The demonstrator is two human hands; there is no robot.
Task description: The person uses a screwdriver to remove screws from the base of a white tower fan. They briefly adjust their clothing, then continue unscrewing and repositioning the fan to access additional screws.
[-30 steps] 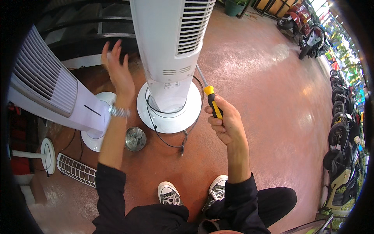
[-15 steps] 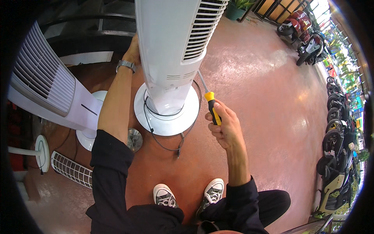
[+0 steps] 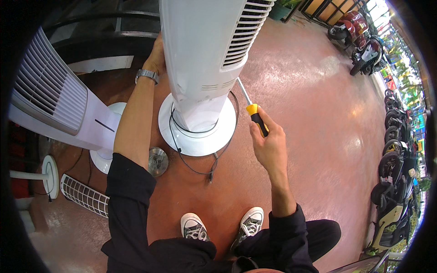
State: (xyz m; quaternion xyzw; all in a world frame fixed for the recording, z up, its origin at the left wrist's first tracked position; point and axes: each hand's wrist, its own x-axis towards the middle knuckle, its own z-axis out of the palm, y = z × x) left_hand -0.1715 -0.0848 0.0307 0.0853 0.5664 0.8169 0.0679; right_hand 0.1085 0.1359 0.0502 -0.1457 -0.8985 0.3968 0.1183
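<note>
A tall white tower fan (image 3: 195, 50) stands before me on a round white base (image 3: 198, 145), its louvred side facing right. My left hand (image 3: 156, 61), with a metal watch (image 3: 147, 76) on the wrist, is against the fan's left side; its fingers are hidden behind the body. In my right hand (image 3: 271, 145) is a screwdriver (image 3: 258, 120) with a yellow and black handle. Its shaft points up and left, the tip beside the fan's lower right edge. A dark power cord (image 3: 195, 172) loops around the base and over the floor.
To the left leans a second white tower fan (image 3: 59, 100). Near it lie a white grille panel (image 3: 86, 195) and a white round stand (image 3: 50, 177). A shiny round dish (image 3: 158, 161) sits by my left forearm. Several motorcycles (image 3: 391, 168) line the right side.
My right hand has shifted slightly right and up with the screwdriver, and its grip on the handle has turned. The left hand stays at the fan's side.
</note>
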